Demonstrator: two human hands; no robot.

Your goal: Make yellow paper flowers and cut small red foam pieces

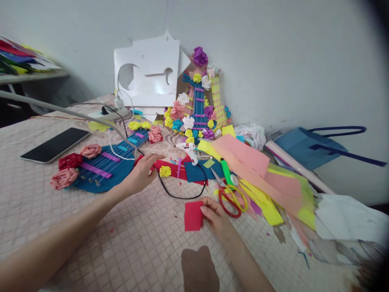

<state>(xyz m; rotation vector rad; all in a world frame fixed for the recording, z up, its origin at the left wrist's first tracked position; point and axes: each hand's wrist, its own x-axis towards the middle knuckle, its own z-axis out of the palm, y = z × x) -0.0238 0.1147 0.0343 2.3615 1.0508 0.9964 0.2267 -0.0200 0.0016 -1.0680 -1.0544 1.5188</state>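
Observation:
A small red piece of crepe paper (192, 217) is pinched by its right side between the thumb and fingers of my right hand (216, 217), above the tablecloth. My left hand (142, 173) reaches over the end of a red strip (179, 172), its fingers stretched and apart; whether it touches the strip cannot be made out. Beside that hand lies a blue paper guitar (106, 166) with purple bars, strings and paper roses. A yellow paper flower (165, 171) rests on the red strip. Just beyond stands a white glue gun (187, 151) with a black cord.
Scissors with red and yellow handles (232, 200) lie right of my right hand, near a green cutter (225, 171) and pink crepe sheets (243, 154). A tablet (56, 144) is at left. Flower-trimmed paper guitars (199, 105) lean on the wall. A white cable (69, 110) crosses the left.

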